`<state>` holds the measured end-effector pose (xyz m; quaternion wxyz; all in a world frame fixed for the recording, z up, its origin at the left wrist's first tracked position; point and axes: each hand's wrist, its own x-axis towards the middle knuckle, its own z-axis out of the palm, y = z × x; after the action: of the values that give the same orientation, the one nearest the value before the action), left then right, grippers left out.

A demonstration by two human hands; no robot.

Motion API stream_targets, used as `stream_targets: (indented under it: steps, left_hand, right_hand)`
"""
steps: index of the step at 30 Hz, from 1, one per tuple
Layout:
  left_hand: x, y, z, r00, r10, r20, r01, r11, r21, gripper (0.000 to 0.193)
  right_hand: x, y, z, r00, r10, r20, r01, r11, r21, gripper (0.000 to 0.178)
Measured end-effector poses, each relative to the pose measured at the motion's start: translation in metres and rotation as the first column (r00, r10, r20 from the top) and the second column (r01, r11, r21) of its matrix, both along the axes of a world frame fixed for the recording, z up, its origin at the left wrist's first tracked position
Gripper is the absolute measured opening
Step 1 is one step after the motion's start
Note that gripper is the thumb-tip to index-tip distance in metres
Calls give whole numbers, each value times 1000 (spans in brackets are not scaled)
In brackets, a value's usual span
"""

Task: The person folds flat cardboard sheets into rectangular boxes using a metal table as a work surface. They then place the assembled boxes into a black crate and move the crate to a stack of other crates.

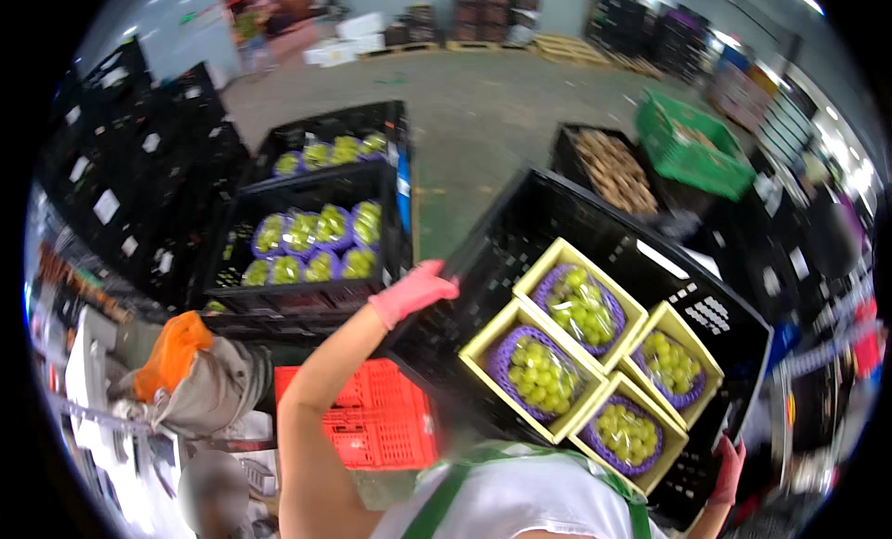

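Observation:
A large black plastic crate (pixel 548 214) is held in front of my body, turned at an angle. My left hand (pixel 415 293), in a pink glove, grips its left side. At the lower right, my right hand (pixel 728 471), also gloved in pink, is closed on the crate's opposite side; part of that hand is cut off from sight by the crate wall. Inside the crate, several pale yellow boxes (pixel 639 325) sit grouped toward me. Each box carries a bunch of green grapes (pixel 539 376) in clear wrap and purple foam netting (pixel 506 358).
Left, black crates (pixel 395 214) hold more wrapped grapes, before tall black stacks (pixel 139 177). A red crate (pixel 381 418) lies below my left arm, beside a grey sack with orange cloth (pixel 174 353). Beyond my crate stand a green basket (pixel 692 144) and a bin of brown pieces (pixel 613 172).

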<state>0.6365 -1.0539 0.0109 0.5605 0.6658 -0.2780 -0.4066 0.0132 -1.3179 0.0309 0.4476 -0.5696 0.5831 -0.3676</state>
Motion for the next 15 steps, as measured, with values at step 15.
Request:
stream_targets:
  steps: [15]
  left_hand:
    - [253, -90, 13, 888, 444, 119, -459, 868, 187, 25]
  right_hand:
    - [446, -351, 15, 798, 599, -63, -591, 799, 107, 13]
